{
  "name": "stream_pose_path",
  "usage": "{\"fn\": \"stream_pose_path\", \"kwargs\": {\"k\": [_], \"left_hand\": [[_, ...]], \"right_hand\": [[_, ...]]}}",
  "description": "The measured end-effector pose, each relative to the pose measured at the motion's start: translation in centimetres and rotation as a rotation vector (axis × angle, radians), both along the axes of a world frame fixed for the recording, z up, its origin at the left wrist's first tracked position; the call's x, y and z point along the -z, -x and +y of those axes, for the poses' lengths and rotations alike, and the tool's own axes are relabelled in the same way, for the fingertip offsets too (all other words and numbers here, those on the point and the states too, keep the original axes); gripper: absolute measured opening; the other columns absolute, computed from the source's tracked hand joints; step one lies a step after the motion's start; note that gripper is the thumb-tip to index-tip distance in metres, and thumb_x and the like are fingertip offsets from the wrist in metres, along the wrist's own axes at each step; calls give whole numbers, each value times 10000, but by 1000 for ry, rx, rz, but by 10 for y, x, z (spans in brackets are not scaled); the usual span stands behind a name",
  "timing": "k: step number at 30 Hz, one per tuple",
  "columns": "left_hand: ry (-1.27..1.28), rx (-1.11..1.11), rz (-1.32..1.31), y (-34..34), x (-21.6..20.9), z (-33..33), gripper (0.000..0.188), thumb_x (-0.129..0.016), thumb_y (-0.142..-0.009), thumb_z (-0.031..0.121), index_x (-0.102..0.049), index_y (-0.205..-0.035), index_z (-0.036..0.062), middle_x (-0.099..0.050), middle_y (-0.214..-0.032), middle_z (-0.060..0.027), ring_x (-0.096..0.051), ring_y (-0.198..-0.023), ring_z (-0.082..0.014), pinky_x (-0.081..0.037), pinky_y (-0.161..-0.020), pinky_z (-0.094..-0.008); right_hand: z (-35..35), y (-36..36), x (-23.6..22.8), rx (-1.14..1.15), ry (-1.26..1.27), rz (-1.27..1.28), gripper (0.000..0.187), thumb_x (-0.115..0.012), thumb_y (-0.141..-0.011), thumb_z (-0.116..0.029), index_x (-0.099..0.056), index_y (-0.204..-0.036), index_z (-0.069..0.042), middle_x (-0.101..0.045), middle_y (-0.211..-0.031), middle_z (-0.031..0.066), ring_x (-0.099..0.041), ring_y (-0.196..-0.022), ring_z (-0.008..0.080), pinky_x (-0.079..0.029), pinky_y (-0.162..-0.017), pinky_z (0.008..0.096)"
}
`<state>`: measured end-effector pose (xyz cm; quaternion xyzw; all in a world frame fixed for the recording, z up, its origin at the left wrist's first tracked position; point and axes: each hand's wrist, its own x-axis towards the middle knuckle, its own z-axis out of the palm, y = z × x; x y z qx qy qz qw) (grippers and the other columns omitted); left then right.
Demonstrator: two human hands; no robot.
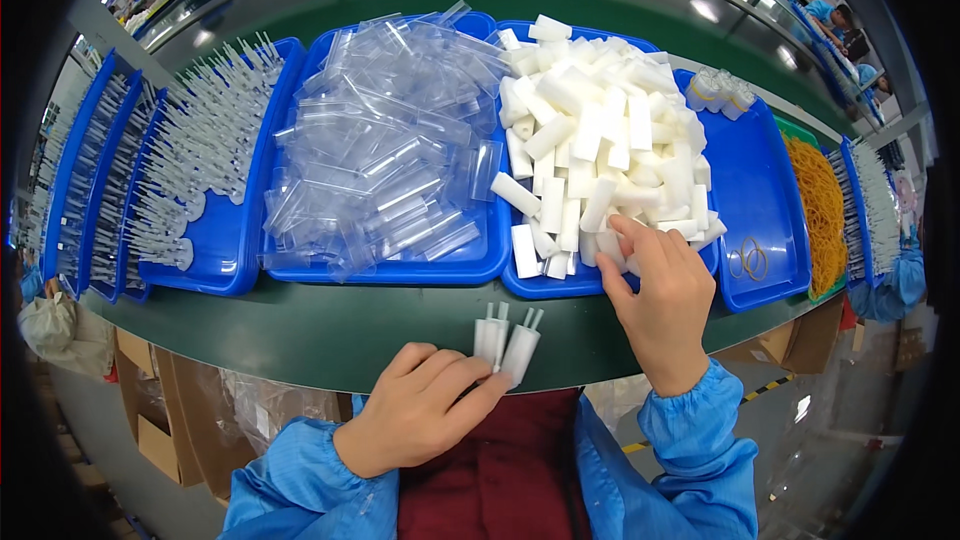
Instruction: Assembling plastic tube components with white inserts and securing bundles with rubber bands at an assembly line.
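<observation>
My left hand (430, 405) is at the front edge of the green table, fingers bent and pressed against a small group of white foam cylinders (521, 352) with thin prongs sticking out of their far ends. Up and to the right, my right hand (662, 295) reaches into a blue tray heaped with white foam pieces (600, 140). Its thumb and index finger close around one foam piece (608, 246) at the near edge of the heap. The other fingers of that hand are curled, and their tips are partly hidden.
Left of the foam stands a blue tray (495, 265) of clear plastic sleeves (390, 140). Farther left, a tray holds upright white-grey pronged parts (205, 130). At right, a blue tray (750, 190) holds wrapped bundles (720, 92) and loose rubber bands (748, 260), beside piled orange rubber bands (815, 205).
</observation>
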<state>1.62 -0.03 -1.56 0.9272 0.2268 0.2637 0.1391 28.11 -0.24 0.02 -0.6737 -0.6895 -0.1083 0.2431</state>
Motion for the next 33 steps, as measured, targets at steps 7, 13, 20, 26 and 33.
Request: {"fn": "stream_pose_path", "kwargs": {"k": [7,13,20,26,33], "left_hand": [[34,3,-37,-2,4,-1,395,-726,-720,66,-733,-1112,109,-651,-995,2,-623,-818,-161,-432,-753,-309],[29,38,-8,-4,0,-2,383,-685,-747,75,-738,-1124,111,-648,-1001,4,-617,-811,-142,-429,-734,-298],[-20,30,1,-7,-1,-3,351,-682,-744,106,-740,-1090,95,-646,-1002,-9,-613,-804,-138,-434,-735,-298],[-23,33,26,-9,-4,-3,312,-667,-773,130,-739,-1075,92,-641,-1001,-5,-611,-802,-129,-433,-740,-291],[-70,62,77,-8,-9,-7,348,-650,-786,140,-742,-1120,129,-629,-991,15,-596,-805,-106,-420,-741,-275]], "right_hand": [[-15,15,-18,-44,90,730,318,-669,-816,29,-676,-1130,-23,-703,-886,49,-614,-749,108,-462,-683,261],[-24,39,-5,-175,283,1312,280,-658,-860,39,-670,-1135,-13,-697,-941,50,-616,-796,85,-485,-713,242],[-34,47,-6,-423,282,874,313,-734,-827,19,-687,-1134,-27,-684,-942,97,-673,-757,174,-563,-657,282],[-35,49,-9,-367,254,748,322,-741,-807,26,-689,-1120,-29,-696,-947,105,-692,-744,194,-572,-649,285],[-28,39,-9,-156,215,1320,316,-542,-964,61,-621,-1266,17,-725,-1098,133,-680,-1010,144,-541,-859,266]]}}
